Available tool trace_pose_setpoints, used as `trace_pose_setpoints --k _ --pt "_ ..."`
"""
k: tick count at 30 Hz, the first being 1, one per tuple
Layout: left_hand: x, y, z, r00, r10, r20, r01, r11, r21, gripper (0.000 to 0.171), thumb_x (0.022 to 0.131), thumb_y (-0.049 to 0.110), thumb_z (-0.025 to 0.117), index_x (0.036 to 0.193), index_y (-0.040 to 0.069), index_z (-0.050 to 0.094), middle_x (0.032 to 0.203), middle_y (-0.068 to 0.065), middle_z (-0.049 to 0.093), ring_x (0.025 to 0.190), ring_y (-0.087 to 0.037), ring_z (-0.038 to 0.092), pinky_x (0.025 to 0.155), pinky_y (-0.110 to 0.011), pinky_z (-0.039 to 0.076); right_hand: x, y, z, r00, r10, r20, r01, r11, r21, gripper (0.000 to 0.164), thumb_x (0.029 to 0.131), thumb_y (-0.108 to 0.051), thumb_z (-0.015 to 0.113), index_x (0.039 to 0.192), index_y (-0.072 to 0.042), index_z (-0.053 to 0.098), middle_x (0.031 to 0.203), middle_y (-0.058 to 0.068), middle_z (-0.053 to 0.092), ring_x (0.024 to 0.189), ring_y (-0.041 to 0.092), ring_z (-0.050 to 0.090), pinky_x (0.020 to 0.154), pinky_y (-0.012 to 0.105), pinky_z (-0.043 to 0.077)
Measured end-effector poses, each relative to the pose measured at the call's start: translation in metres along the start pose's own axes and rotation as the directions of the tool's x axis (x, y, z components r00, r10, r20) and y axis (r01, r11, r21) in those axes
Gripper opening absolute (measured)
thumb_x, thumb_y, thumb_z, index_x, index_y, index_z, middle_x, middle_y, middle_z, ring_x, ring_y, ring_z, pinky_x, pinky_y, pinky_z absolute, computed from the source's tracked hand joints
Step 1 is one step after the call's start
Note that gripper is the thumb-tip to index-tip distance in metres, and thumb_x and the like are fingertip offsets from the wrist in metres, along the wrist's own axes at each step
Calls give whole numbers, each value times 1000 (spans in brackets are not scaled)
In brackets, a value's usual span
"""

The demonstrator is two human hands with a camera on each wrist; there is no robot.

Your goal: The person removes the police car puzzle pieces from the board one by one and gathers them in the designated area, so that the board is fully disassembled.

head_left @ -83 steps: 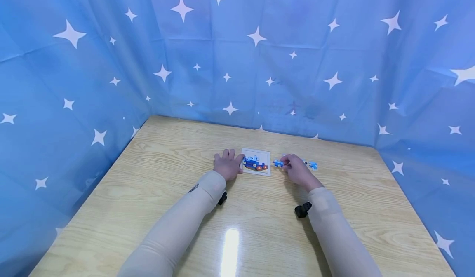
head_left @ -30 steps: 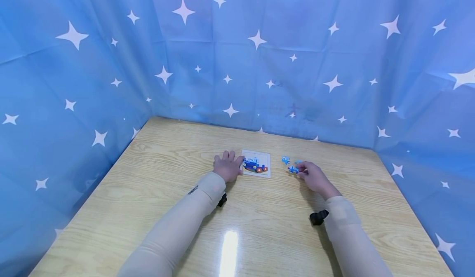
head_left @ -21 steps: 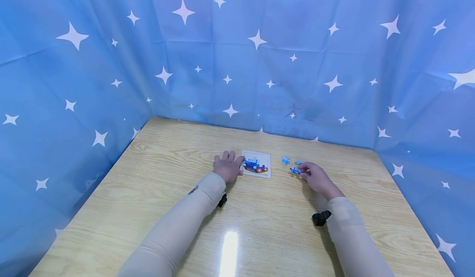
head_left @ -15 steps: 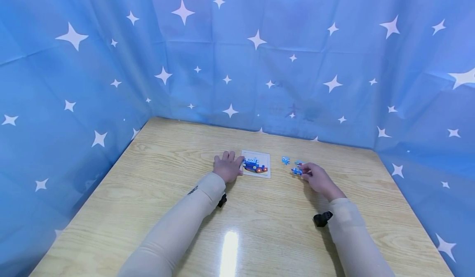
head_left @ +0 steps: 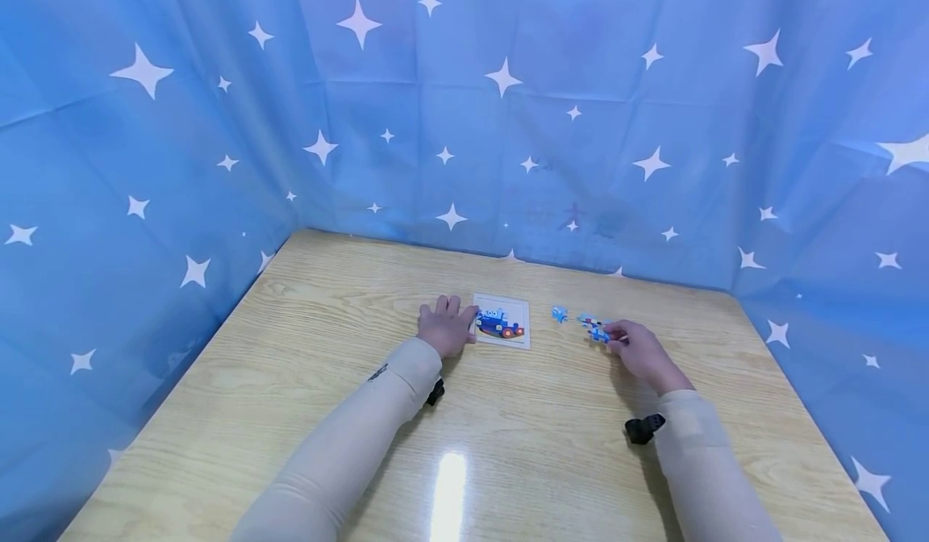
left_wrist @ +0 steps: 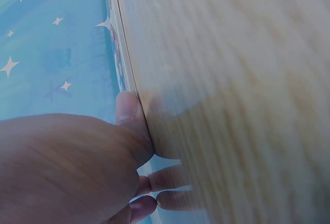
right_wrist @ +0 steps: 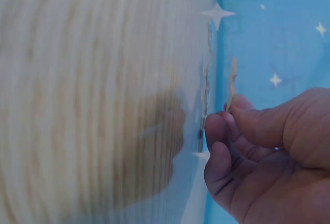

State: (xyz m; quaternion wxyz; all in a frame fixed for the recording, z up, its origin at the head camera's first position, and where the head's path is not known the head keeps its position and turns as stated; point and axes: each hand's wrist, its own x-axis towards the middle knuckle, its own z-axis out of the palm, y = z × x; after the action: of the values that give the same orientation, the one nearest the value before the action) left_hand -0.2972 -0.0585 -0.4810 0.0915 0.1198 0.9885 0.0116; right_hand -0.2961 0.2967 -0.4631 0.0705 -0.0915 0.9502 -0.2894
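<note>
My right hand [head_left: 642,352] pinches a blue puzzle piece [head_left: 597,335] between thumb and fingers. The right wrist view shows that puzzle piece [right_wrist: 232,82] edge-on, raised off the tabletop. My left hand [head_left: 445,328] lies spread at the left side of a white-framed puzzle board [head_left: 517,342], which bears a picture of a blue vehicle with red wheels. In the left wrist view, the thumb [left_wrist: 129,109] rests against the edge of the board. Another blue piece [head_left: 560,314] lies right of the board, and more pieces [head_left: 588,319] lie just behind the held one.
The wooden table [head_left: 363,300] meets a blue curtain [head_left: 406,163] with white stars at its back and sides. A black wrist camera [head_left: 644,429] hangs under the right sleeve. Light glares off the tabletop [head_left: 448,494] near the front.
My right hand has moved right, away from the board, carrying the puzzle piece and uncovering loose pieces behind it. My left hand and the board stay in place.
</note>
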Motion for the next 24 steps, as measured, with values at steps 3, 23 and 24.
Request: trace_pose_setpoints --k 3,23,24 --pt "-4 0 -3 1000 -3 -9 3 1000 -2 62 104 52 44 161 32 30 141 -7 38 130 -27 34 97 -47 35 0 1 -2 1000 14 0 -14 1000 -7 31 103 1 52 132 12 54 118 27 59 110 43 57 87 51 48" --pt "-9 1 -8 1000 5 -10 -5 1000 2 62 104 52 44 161 32 29 144 -7 37 131 -26 34 96 -47 36 -11 19 -8 998 65 12 -64 994 -90 25 99 7 55 123 14 57 107 24 60 102 40 58 84 53 47" --pt "-9 1 -8 1000 6 -12 -6 1000 2 62 104 52 44 161 32 29 144 -7 37 130 -26 34 96 -47 36 -11 19 -8 998 64 14 -62 994 -89 25 99 6 55 124 14 56 107 24 59 102 40 57 84 53 47"
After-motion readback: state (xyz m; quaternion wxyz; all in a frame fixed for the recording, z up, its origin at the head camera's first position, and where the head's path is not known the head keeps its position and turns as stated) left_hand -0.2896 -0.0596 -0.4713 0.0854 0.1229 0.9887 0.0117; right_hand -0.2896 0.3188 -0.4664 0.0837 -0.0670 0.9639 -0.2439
